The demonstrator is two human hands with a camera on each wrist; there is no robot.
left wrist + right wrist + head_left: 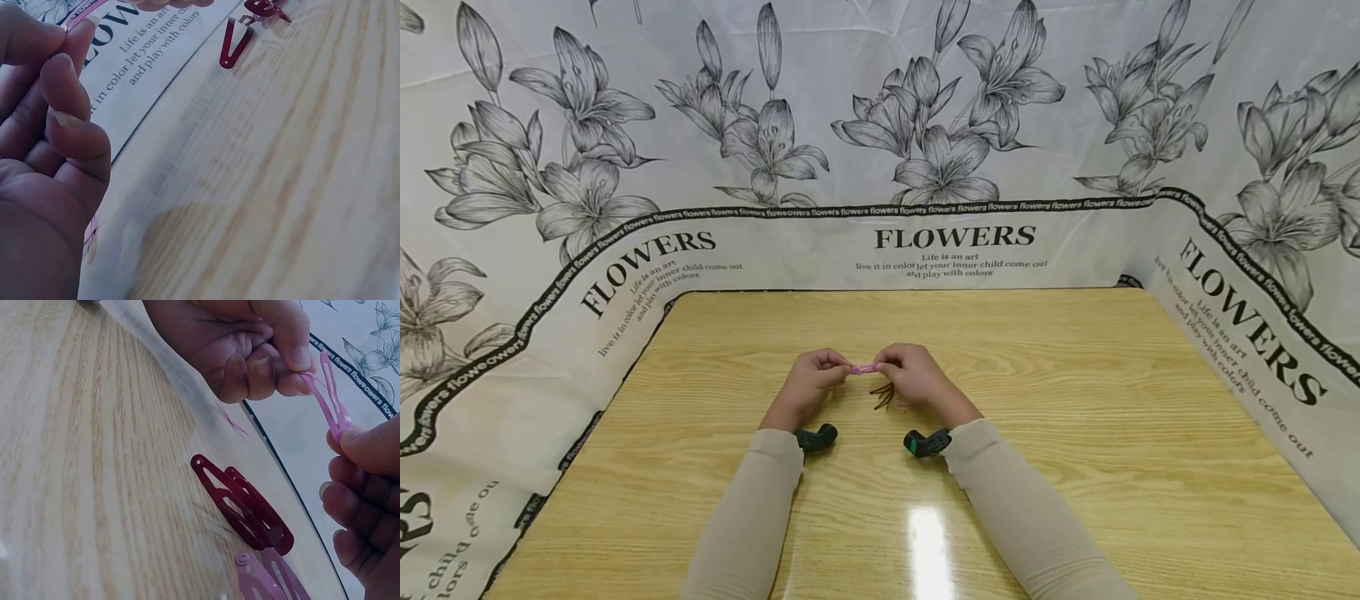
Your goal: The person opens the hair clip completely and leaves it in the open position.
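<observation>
A pink snap hair clip is held up between the two hands over the table. The left hand pinches one end with thumb and forefinger, while its other fingers curl inward. At the clip's opposite end, the thumb and forefinger of the right hand grip it. In the right wrist view the clip has its two arms spread apart. Dark red hair clips lie on the table below the right hand, with paler pink clips beside them.
Behind the left hand, another thin pink clip lies on the table. A white flower-printed cloth stands around the table's back and sides. Black wrist devices sit by both sleeves.
</observation>
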